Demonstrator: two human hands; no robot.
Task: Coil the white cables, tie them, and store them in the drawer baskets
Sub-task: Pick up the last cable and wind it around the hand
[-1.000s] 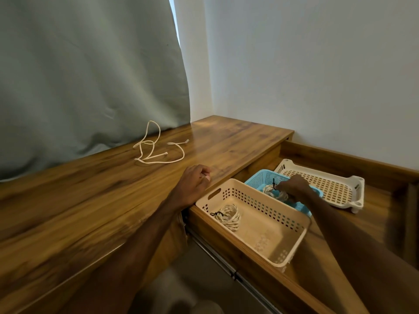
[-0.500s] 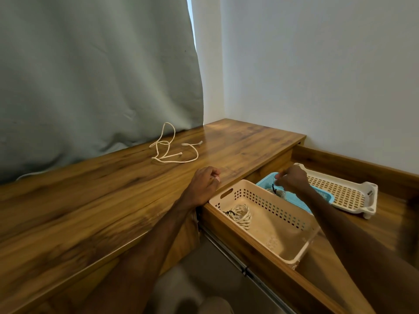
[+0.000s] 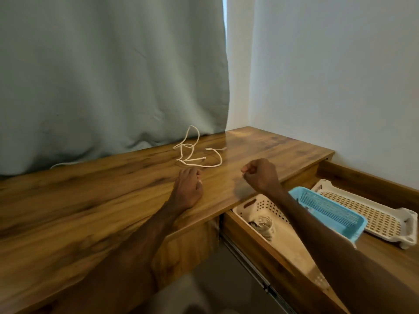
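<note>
On the desktop (image 3: 90, 200), white cable (image 3: 192, 158) (uncoiled).

You are working in dim, soft light, with daylight leaking in as a bright strip along the right edge of the curtain (image 3: 113, 75). It leaves a pale sheen on the far tabletop (image 3: 260, 141). Shadows are faint and diffuse. Blur smears the lower frame, including the cream basket (image 3: 256, 206), and the wide lens bends lines near the edges.
</note>
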